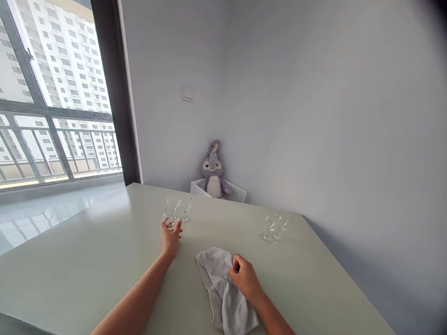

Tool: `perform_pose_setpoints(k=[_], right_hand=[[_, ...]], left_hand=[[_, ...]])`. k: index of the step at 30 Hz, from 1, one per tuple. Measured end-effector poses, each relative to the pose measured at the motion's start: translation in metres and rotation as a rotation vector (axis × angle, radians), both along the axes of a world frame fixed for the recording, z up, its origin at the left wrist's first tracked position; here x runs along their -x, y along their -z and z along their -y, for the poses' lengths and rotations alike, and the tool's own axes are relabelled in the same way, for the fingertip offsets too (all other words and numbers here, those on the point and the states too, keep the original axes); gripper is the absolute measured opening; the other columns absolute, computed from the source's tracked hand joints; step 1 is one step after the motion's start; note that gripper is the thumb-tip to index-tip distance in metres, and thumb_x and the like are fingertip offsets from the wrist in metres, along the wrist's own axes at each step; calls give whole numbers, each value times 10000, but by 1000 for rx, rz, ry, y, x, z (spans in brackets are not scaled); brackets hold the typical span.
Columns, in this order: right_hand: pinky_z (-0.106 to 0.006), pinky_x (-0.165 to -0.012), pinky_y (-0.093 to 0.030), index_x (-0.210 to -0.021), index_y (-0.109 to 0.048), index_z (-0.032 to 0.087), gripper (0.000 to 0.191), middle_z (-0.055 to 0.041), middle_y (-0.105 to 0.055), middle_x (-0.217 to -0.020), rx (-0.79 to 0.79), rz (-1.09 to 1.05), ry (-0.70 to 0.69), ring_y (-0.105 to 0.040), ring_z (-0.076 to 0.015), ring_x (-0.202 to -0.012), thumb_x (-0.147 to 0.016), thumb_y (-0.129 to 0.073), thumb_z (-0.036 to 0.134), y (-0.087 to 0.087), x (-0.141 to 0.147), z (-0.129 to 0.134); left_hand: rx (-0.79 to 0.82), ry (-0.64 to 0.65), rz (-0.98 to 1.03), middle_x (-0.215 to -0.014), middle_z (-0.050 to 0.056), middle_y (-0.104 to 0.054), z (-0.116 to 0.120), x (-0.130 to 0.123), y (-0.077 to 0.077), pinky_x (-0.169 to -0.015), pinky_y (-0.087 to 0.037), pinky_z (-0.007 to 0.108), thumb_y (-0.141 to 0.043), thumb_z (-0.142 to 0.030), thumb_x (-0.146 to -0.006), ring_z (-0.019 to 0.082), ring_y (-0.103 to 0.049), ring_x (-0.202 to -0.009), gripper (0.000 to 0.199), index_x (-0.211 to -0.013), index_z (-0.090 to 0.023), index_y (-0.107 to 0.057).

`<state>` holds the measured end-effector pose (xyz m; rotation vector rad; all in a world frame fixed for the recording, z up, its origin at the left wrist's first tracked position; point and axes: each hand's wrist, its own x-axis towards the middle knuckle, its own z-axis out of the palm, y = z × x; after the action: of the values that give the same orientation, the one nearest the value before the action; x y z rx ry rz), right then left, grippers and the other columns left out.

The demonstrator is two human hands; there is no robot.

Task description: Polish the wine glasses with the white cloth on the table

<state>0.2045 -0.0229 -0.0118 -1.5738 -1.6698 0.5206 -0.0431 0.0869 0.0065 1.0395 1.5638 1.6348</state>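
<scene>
My left hand reaches to the far left part of the table, its thumb and fingers curled around a clear glass. Some fingers show through that glass, and its lower part is hidden by the hand. Just behind and to the right stands a clear stemmed glass, with the faint outline of another glass beside it. A crumpled grey cloth lies near the front of the table. My right hand is closed on the cloth's right side, pinching it between thumb and fingers.
Two stemmed glasses stand close together at the right of the pale table. Behind the table's far edge, a purple plush toy sits in a white perforated basket. Grey walls meet at the corner; a window is at left.
</scene>
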Motion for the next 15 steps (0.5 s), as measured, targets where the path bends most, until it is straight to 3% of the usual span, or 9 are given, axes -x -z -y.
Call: perform_pose_setpoints(k=[4,11,15], right_hand=[[-217,-499,-313,-565,-294,225,171,66,-336,-534,-79,-76,28,-350,-115,-505,-605,-451,171,3,-1,-5],[-253,-591,-411,-697,-454,216,39,19,-501,-618,-39,-212,26,-495,-157,-586,-664,-468,229,6,-7,-6],[-270,-594,-425,-1038,-481,154,391,31,-526,-592,16,-265,20,-522,-169,-563,-661,-503,260,8,-8,-8]], left_hand=[[-45,-20,-17,-1023,63,-509,0,-7,2,-473,-481,235,-571,-501,-700,130,-620,-628,620,-1197,-232,-316],[-87,-17,-26,-983,51,-542,-6,-13,6,-497,-469,237,-510,-517,-739,119,-608,-598,565,-1185,-218,-338],[-92,-14,1,-958,43,-541,-6,-11,9,-519,-477,243,-505,-516,-744,118,-608,-607,565,-1191,-216,-333]])
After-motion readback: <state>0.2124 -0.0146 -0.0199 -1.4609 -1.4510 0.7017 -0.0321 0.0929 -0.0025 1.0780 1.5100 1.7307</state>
